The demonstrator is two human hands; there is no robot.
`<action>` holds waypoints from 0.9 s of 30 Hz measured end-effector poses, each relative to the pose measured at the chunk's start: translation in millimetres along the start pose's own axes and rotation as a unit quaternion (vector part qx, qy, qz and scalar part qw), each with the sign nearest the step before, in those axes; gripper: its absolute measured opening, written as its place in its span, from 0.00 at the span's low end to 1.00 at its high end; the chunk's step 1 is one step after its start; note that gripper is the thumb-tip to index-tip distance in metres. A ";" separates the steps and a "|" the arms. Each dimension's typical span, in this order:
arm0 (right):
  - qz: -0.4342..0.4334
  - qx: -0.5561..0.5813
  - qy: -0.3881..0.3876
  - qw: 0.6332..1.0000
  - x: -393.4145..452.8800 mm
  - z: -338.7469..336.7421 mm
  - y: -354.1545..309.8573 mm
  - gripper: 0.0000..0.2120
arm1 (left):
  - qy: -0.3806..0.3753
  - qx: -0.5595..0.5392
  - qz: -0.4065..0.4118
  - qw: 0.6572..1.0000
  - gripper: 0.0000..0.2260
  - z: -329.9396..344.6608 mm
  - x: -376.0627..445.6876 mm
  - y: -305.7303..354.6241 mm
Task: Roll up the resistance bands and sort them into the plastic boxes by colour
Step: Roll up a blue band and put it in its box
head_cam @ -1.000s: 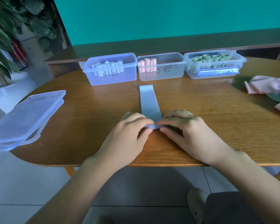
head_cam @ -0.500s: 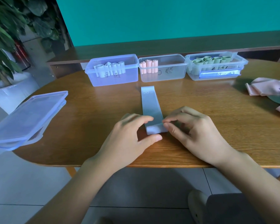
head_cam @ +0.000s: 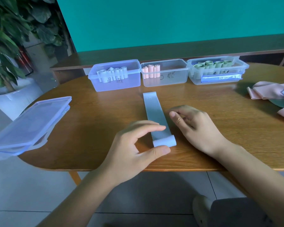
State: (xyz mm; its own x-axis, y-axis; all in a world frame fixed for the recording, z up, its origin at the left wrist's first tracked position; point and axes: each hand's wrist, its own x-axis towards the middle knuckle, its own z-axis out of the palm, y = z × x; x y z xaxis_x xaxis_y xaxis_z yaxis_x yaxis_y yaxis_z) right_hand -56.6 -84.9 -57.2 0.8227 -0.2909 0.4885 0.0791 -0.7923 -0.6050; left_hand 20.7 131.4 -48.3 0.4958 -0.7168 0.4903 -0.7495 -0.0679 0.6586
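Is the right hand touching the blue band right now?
Apart. The head view shows bare wood between the right hand and the blue band; its fingers hover beside the strip, while the left hand's thumb meets the rolled end.

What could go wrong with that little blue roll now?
The small started roll at the near end of the flat pale-blue resistance band could spring open, since the left hand only loosely brackets it and the right hand is off it. It may also roll crooked. It sits near the wooden table's edge, so it might slip off.
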 end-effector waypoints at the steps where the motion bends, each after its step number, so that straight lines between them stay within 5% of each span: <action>1: -0.010 -0.010 -0.017 1.000 5.3 2.2 4.1 0.15 | -0.014 0.012 0.000 1.000 0.20 2.1 0.2 -0.1; 11: 0.022 -0.167 -0.206 0.964 55.1 14.2 31.9 0.38 | -0.074 0.040 0.078 0.993 0.06 9.9 -12.4 0.7; 22: 0.112 -0.131 -0.117 0.978 147.1 51.5 52.4 0.18 | -0.083 0.046 0.116 0.989 0.07 16.6 -8.2 -2.3; 25: 0.132 -0.023 -0.095 0.986 159.8 58.1 57.5 0.06 | -0.053 0.028 0.115 0.992 0.07 12.1 -6.4 -6.3; 27: 0.127 0.044 -0.074 0.988 165.7 61.1 59.5 0.07 | -0.035 0.017 0.103 0.994 0.07 6.8 -5.4 -10.4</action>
State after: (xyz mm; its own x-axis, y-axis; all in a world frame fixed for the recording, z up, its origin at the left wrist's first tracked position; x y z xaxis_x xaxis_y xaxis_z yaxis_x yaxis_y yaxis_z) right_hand 118.8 -147.5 -50.7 0.8951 -0.3871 0.2213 -0.0968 -0.6532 -0.7510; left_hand 22.8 131.2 -61.6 0.2983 -0.7649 0.5710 -0.8470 0.0637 0.5278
